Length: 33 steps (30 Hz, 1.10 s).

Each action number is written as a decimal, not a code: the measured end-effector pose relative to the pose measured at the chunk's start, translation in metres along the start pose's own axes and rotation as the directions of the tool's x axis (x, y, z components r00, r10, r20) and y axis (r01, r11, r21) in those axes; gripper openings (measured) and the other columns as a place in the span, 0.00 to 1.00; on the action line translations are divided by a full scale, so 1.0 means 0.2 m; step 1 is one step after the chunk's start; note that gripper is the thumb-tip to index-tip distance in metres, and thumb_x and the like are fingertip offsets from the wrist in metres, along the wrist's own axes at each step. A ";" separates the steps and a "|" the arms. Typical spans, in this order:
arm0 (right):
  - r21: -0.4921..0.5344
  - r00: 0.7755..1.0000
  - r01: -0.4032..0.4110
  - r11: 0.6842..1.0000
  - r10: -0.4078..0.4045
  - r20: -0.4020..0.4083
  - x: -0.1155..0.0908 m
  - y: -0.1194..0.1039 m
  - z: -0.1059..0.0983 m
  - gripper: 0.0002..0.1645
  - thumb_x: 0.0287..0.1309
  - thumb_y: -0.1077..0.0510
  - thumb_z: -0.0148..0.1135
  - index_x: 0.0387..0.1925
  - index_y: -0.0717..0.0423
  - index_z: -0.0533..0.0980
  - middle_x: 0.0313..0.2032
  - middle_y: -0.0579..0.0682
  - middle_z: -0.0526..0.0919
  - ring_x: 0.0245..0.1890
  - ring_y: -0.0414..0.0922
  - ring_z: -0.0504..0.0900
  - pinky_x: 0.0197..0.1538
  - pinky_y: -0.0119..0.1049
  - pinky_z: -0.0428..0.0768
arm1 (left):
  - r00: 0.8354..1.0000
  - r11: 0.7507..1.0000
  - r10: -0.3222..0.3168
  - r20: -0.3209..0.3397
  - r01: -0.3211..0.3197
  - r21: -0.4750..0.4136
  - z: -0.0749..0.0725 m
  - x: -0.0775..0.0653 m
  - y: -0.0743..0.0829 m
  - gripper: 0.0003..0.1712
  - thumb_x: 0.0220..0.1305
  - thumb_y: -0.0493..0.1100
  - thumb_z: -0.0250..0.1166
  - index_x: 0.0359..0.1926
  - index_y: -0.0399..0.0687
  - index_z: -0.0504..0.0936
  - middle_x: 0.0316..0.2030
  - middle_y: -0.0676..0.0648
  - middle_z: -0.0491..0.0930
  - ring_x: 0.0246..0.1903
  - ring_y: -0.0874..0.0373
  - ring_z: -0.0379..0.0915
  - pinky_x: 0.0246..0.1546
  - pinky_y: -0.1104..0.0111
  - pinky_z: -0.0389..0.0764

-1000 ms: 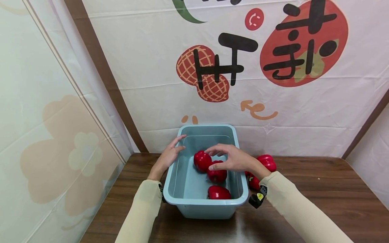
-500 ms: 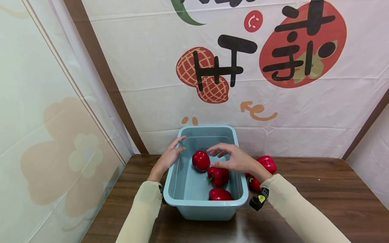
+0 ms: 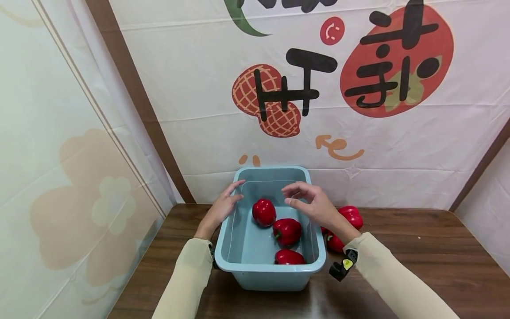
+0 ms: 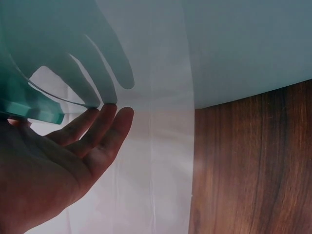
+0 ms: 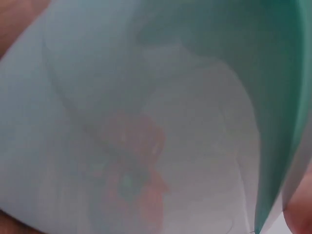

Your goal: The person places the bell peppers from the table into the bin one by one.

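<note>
A light blue plastic basin (image 3: 271,268) stands on the table with three red bell peppers inside: one farther back (image 3: 264,212), a middle pepper (image 3: 287,231) on its side with its green stem showing, and one at the near end (image 3: 289,257). My left hand (image 3: 221,209) is at the basin's left rim, thumb and forefinger extended over it. In the left wrist view, straight fingertips (image 4: 126,114) meet the outer wall. My right hand (image 3: 312,203) hovers over the basin's right side, fingers loosely bent and holding nothing, apart from the peppers.
Right of the basin, more red bell peppers (image 3: 350,216) lie on the brown wooden table (image 3: 418,248), partly behind my right forearm. A printed cloth (image 3: 191,146) hangs behind the basin, and another cloth (image 3: 79,110) on the left. The right wrist view shows mostly glossy basin wall (image 5: 195,146).
My right hand has drawn back up and right, away from the middle pepper, which has rolled slightly and now shows its stem. The left hand stays at the rim.
</note>
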State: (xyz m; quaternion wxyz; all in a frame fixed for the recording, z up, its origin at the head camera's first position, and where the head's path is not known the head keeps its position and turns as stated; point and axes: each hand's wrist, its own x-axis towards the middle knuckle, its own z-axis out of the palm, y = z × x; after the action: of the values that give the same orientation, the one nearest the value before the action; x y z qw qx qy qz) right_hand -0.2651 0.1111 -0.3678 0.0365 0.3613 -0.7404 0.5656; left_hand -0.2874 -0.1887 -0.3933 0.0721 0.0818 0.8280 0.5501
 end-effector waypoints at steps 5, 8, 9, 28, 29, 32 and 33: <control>0.098 0.999 -0.001 0.995 0.005 -0.041 -0.02 -0.04 -0.03 0.17 0.65 0.63 0.59 0.54 0.64 0.76 0.50 0.53 0.82 0.49 0.45 0.82 0.54 0.35 0.80 | 1.000 1.000 -0.001 0.010 0.001 -0.001 0.00 0.00 0.00 0.30 0.76 0.45 0.45 0.76 0.59 0.56 0.76 0.40 0.49 0.66 0.30 0.59 0.58 0.34 0.66; 0.131 0.998 0.024 0.991 -0.016 -0.064 -0.03 -0.05 -0.06 0.17 0.65 0.66 0.58 0.54 0.66 0.76 0.49 0.49 0.83 0.49 0.44 0.82 0.53 0.33 0.80 | 1.000 1.000 -0.005 0.021 0.005 -0.005 0.00 -0.01 0.02 0.31 0.76 0.45 0.44 0.77 0.57 0.55 0.76 0.39 0.48 0.66 0.30 0.58 0.59 0.34 0.66; 0.137 0.997 0.034 0.990 -0.025 -0.070 -0.03 -0.05 -0.07 0.16 0.65 0.67 0.57 0.53 0.67 0.76 0.48 0.47 0.83 0.48 0.43 0.83 0.53 0.33 0.80 | 1.000 1.000 -0.009 0.025 0.009 -0.008 0.00 -0.01 0.03 0.31 0.76 0.44 0.44 0.77 0.56 0.54 0.76 0.39 0.47 0.66 0.30 0.57 0.59 0.34 0.65; 0.114 0.994 0.045 0.992 -0.033 -0.108 -0.17 -0.02 -0.26 0.17 0.66 0.70 0.54 0.54 0.72 0.73 0.47 0.50 0.84 0.45 0.49 0.83 0.51 0.35 0.81 | 1.000 1.000 -0.014 0.007 0.014 -0.001 0.00 0.01 0.00 0.30 0.75 0.45 0.46 0.76 0.59 0.56 0.76 0.40 0.49 0.66 0.34 0.58 0.60 0.34 0.65; 0.106 0.994 0.042 0.993 -0.030 -0.109 -0.18 -0.02 -0.26 0.17 0.66 0.70 0.54 0.54 0.71 0.73 0.47 0.50 0.84 0.45 0.48 0.83 0.51 0.35 0.81 | 1.000 1.000 -0.010 0.006 0.010 0.001 0.00 0.01 -0.01 0.30 0.75 0.45 0.46 0.76 0.59 0.57 0.76 0.40 0.49 0.66 0.33 0.58 0.60 0.34 0.65; 0.089 0.994 0.027 0.996 -0.017 -0.107 -0.21 0.00 -0.29 0.17 0.66 0.70 0.54 0.55 0.70 0.73 0.47 0.45 0.84 0.46 0.44 0.83 0.51 0.34 0.81 | 1.000 1.000 -0.006 -0.003 0.006 0.005 0.00 0.01 -0.02 0.30 0.75 0.46 0.46 0.76 0.60 0.57 0.75 0.41 0.50 0.66 0.34 0.59 0.59 0.34 0.65; 0.083 0.994 0.021 0.996 -0.012 -0.108 -0.22 0.01 -0.30 0.17 0.66 0.69 0.54 0.55 0.70 0.73 0.47 0.45 0.84 0.46 0.43 0.82 0.50 0.33 0.82 | 1.000 1.000 -0.004 -0.003 0.004 0.005 0.00 0.02 -0.02 0.30 0.75 0.46 0.46 0.76 0.60 0.57 0.75 0.41 0.50 0.66 0.34 0.59 0.59 0.34 0.65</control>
State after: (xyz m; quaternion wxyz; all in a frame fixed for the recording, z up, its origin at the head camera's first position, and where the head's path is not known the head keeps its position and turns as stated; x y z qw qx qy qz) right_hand -0.2551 0.1838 -0.3673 0.0655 0.3380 -0.7098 0.6146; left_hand -0.2904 -0.1883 -0.3965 0.0717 0.0795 0.8295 0.5481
